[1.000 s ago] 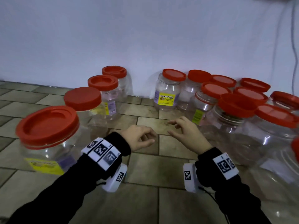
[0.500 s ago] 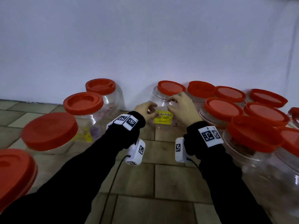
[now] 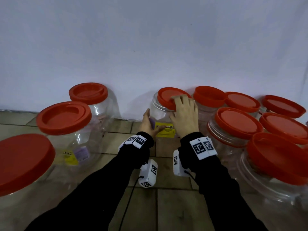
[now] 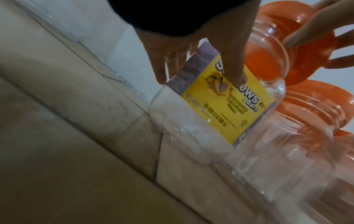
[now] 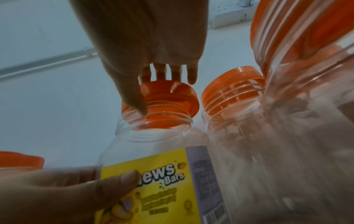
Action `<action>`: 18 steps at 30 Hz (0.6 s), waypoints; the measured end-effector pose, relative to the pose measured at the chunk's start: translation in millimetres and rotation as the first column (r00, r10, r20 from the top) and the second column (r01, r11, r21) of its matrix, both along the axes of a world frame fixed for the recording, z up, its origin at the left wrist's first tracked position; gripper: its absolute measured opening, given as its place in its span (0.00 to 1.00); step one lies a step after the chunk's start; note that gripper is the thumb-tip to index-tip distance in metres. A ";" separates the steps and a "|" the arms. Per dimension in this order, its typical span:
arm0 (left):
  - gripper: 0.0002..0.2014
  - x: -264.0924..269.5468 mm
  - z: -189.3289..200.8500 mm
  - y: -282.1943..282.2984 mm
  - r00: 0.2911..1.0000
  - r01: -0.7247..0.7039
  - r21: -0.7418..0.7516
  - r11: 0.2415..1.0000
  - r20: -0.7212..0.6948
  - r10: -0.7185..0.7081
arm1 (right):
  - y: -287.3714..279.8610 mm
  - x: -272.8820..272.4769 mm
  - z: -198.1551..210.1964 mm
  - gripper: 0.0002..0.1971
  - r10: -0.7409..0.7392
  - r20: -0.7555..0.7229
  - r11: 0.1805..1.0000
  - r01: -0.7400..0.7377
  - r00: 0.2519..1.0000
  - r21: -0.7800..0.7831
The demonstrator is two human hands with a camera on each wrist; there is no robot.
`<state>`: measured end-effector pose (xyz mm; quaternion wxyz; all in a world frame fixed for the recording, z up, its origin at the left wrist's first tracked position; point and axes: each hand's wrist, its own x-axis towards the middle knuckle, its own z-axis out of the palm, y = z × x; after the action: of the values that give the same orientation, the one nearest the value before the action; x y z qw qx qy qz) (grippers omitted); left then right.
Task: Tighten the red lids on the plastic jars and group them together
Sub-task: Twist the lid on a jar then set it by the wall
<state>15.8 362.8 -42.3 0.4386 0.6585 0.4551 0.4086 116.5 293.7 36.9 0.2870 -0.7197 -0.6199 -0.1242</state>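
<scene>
Two hands hold one clear jar [image 3: 162, 116] standing on the floor against the wall [image 3: 150, 47]. Left hand [image 3: 148, 124] fingers wrap its yellow label [image 3: 165, 131]; right hand [image 3: 184, 116] fingers spread over its red lid [image 3: 167, 96].

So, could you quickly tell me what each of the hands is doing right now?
Left hand: grips the labelled jar.
Right hand: grips its red lid.

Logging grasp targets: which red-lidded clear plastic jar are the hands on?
The yellow-labelled clear plastic jar by the wall: left hand grips its side, right hand its red lid.
</scene>
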 end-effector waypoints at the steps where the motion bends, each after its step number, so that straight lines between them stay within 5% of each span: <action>1: 0.46 -2.7 1.6 -2.5 1.000 0.003 -0.002 1.000 -0.025 -0.003 | -5.8 -1.9 1.8 0.23 -0.013 -0.005 1.000 0.013 1.000 0.027; 7: 0.46 -35.6 3.7 -32.9 1.000 -0.009 0.003 1.000 -0.024 0.009 | -56.2 -4.6 23.5 0.17 0.046 -0.201 0.964 0.010 0.979 0.267; 11: 0.48 -68.4 -0.8 -66.3 0.990 0.117 0.016 0.993 0.080 -0.118 | -84.6 1.2 44.3 0.16 0.200 -0.447 0.891 0.028 0.872 0.453; 15: 0.58 -97.3 -6.6 -103.3 0.980 0.196 -0.003 0.981 0.023 -0.196 | -92.8 9.0 38.1 0.15 0.250 -0.592 0.927 -0.013 0.766 0.375; 18: 0.52 -110.6 0.8 -122.4 0.966 0.260 0.014 0.966 0.010 -0.260 | -89.6 11.5 19.4 0.13 0.229 -0.573 0.969 -0.132 0.787 0.207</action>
<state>-94.8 240.4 -41.5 0.4869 0.7128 0.3598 0.3542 127.9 204.1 56.3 0.5318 -0.6349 -0.5538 0.0867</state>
